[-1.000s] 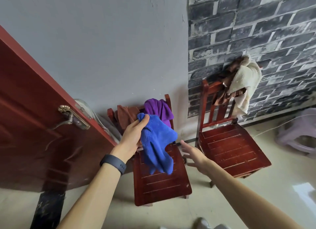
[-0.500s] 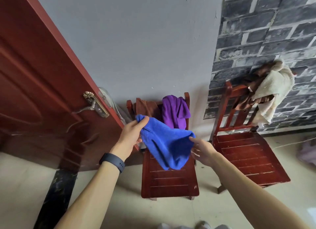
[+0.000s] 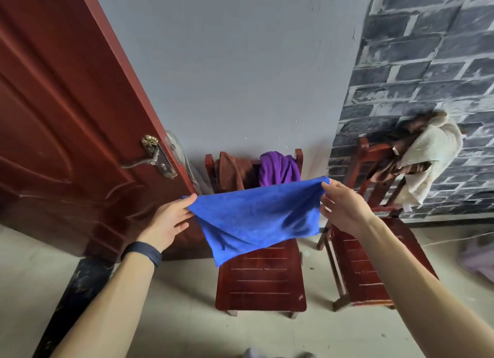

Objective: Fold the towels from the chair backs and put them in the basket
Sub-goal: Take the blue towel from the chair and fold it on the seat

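Observation:
A blue towel (image 3: 256, 216) hangs spread in the air over the seat of the left red wooden chair (image 3: 260, 283). My left hand (image 3: 168, 221) pinches its left top corner and my right hand (image 3: 344, 208) pinches its right top corner. On that chair's back hang a brown towel (image 3: 231, 173) and a purple towel (image 3: 278, 169). The right red chair (image 3: 371, 264) carries a cream towel (image 3: 430, 162) and a brown towel (image 3: 387, 168) on its back. No basket is in view.
An open red door (image 3: 66, 133) with a brass handle (image 3: 157, 157) stands at the left, close to the left chair. A grey wall is behind the chairs and a brick-patterned wall (image 3: 427, 63) at the right. A pale purple object (image 3: 478, 258) lies on the floor at the right edge.
My right hand came up and took the free corner of the blue towel. Both hands pulled apart, so the bunched towel now hangs spread out. The view shifted to the left.

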A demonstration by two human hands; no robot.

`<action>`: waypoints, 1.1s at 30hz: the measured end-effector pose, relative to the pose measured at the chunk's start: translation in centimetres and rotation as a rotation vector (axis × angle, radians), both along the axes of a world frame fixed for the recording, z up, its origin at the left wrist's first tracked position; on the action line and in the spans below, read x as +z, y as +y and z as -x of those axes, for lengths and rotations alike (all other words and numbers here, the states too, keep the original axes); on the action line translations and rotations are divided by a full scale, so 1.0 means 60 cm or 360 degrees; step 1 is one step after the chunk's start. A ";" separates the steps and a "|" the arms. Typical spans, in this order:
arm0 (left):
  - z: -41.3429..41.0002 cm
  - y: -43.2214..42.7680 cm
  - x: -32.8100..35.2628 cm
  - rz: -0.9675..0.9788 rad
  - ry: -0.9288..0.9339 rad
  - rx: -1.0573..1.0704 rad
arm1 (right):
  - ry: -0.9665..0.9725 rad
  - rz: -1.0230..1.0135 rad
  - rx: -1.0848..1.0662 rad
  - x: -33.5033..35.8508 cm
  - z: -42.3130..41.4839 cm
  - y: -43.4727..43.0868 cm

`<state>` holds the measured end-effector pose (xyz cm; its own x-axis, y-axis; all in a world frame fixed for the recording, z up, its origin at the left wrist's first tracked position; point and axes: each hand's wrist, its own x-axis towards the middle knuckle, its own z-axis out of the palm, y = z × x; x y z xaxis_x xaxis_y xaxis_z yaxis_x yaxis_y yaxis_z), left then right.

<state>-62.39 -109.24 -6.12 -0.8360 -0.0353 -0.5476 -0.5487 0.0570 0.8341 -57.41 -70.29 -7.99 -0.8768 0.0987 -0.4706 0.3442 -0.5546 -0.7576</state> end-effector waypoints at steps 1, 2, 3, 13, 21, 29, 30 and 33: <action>0.000 -0.003 0.001 0.0000 0.0023 -0.0056 | -0.0013 0.0059 -0.0018 0.003 0.001 0.001; 0.000 -0.004 0.003 0.0017 0.0057 -0.0121 | -0.0029 0.0116 -0.0022 0.004 0.002 0.003; 0.000 -0.005 0.004 0.0050 0.0104 -0.0179 | -0.0053 0.0161 -0.0018 0.005 0.002 0.004; 0.026 -0.008 0.017 -0.0254 0.0209 -0.0024 | -0.0575 0.0008 0.0461 -0.025 0.000 -0.040; 0.038 -0.032 0.012 -0.0207 0.0182 0.0111 | -0.1057 -0.0170 0.0544 -0.078 -0.022 -0.067; 0.042 -0.026 0.006 -0.0184 0.0167 0.0120 | -0.0851 -0.0345 0.0298 -0.106 -0.032 -0.080; 0.040 -0.028 0.004 -0.0128 0.0165 0.0122 | -0.0731 -0.0378 0.0139 -0.105 -0.025 -0.075; 0.028 -0.039 -0.008 0.0133 0.0190 0.0078 | -0.0451 -0.0595 -0.0125 -0.087 -0.005 -0.052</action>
<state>-64.05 -111.60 -6.59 -0.8912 -0.1189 -0.4377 -0.4496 0.1044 0.8871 -57.12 -73.44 -13.21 -0.7021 0.3676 -0.6098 0.5341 -0.2945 -0.7925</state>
